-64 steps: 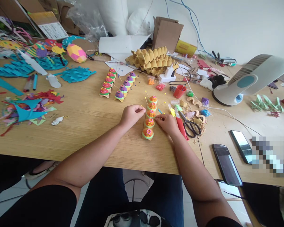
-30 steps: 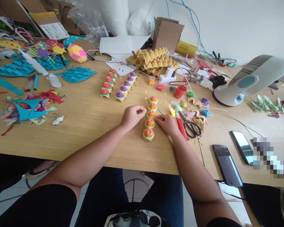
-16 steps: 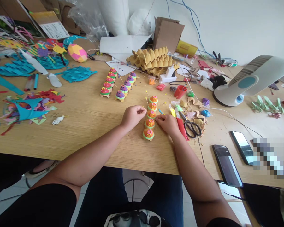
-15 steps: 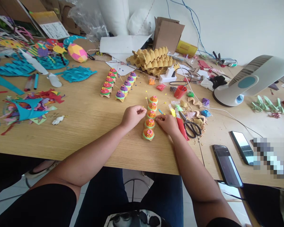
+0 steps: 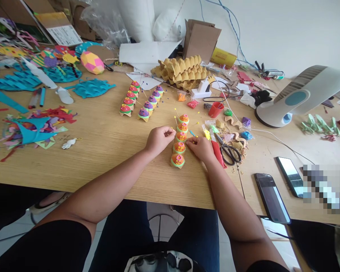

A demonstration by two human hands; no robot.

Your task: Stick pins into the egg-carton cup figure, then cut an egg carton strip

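Note:
An egg-carton strip (image 5: 179, 148) stands on the table in front of me, its row of bumps covered in orange and green clay with small faces and pink rings. Thin yellow-tipped sticks (image 5: 175, 113) poke out from its far bumps. My left hand (image 5: 159, 140) is pinched closed at the strip's left side, a tiny yellow bit showing at the fingertips. On the other side, my right hand (image 5: 201, 147) has its fingers pressed together close against a middle bump. What either pinch holds is too small to make out.
Red (image 5: 128, 101) and purple strips (image 5: 150, 105) stand beyond my left hand. Black-handled scissors (image 5: 231, 154), a red cup (image 5: 215, 110) and clay packets lie right. Farther right are a white fan (image 5: 297, 94) and phones (image 5: 272, 198). Egg trays (image 5: 181, 71) sit behind; paper crafts (image 5: 36, 130) lie left.

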